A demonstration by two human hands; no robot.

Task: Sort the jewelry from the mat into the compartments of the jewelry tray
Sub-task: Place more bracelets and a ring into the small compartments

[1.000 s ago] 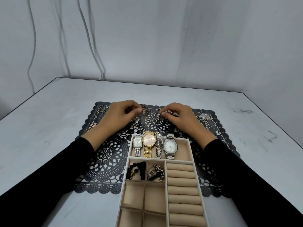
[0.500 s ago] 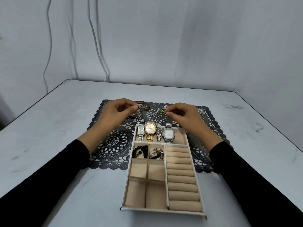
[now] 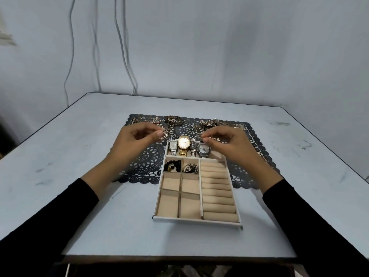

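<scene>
The left hand and the right hand are up off the mat now; a moment ago they were down on it. The left hand pinches a gold fan earring. The right hand pinches a small piece, too tiny to name. Both pieces are in the air by the far end of the tray, near the watches. I think they go into the empty boxes next
</scene>
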